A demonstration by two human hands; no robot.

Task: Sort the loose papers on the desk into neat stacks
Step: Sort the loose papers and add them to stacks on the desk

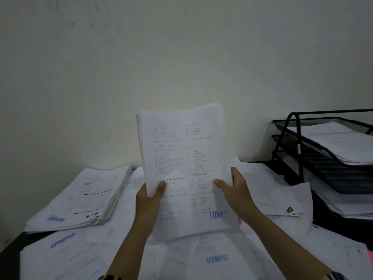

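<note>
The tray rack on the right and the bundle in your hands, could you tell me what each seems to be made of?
The tray rack looks like black-coated metal: thin rod frame and fine mesh walls, matte, though plastic parts cannot be ruled out. The bundle is plain white printed paper, several sheets thick, with ragged, uneven top edges; both hands, left and right, hold it upright.

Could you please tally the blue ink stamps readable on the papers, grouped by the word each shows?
APPROVED stamps: 3, on the left stack, a loose sheet at lower left and a sheet at bottom centre
Stamp beginning LUNA: 1, on the held bundle
Total: 4
</note>
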